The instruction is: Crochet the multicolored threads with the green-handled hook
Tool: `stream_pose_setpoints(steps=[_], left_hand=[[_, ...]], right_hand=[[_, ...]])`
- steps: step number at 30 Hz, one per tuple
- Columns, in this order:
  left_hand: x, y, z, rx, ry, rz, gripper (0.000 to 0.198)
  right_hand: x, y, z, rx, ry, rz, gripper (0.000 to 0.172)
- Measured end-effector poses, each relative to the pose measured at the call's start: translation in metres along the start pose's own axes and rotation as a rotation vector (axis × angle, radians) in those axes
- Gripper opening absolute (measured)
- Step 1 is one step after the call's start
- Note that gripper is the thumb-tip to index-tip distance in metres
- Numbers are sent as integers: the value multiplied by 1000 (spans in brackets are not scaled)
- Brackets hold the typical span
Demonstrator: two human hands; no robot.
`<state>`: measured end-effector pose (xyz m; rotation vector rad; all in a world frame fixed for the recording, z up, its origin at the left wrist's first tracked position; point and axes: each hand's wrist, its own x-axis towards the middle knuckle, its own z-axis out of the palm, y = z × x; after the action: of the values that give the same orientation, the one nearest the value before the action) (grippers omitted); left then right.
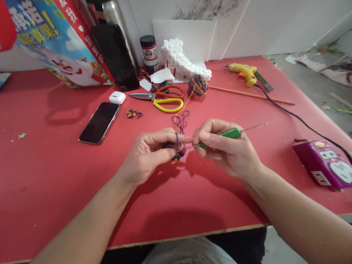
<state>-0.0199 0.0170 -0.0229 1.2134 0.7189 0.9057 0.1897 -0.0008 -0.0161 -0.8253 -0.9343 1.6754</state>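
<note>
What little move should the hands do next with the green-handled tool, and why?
Maybe catch the blue strand with the metal end nearest it. The right hand holds the green-handled tool with that end at the small colourful yarn piece. The left hand pinches the piece, and the strand lies over its pointing finger, close by.

Left hand [147, 156] pinching multicoloured yarnwork [179, 154], right hand [229, 150] holding green-handled hook [232, 133], yarn ball [198, 86] beyond, red table [51, 181]

The tool handle [232, 134] looks like smooth plastic, its shaft [253, 127] bare metal, the yarn ball [198, 86] matt and fibrous.
</note>
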Motion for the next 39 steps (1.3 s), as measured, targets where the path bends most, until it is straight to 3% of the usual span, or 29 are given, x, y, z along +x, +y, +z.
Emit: stream_pose_setpoints(steps=[4,8,14,20,24,28,39], left_hand=[[1,-2,3,-70,14,5,22],[4,-2,7,-139,85,62,28],[2,-3,8,-206,123,14,26],[2,-2,7,-145,216,4,29],[4,1,8,-145,241,-35,37],[5,-1,11,-171,247,-50,36],[2,-5,14,-211,233,-38,26]], right_hand=[[2,4,2,72,-35,-17,34],[3,10,6,114,11,-41,36],[6,17,10,182,71,-53,35],[-1,24,10,-54,138,-213,20],[-6,26,8,-85,91,-290,13],[-4,25,8,14,15,-268,16],[0,24,15,41,76,-203,26]])
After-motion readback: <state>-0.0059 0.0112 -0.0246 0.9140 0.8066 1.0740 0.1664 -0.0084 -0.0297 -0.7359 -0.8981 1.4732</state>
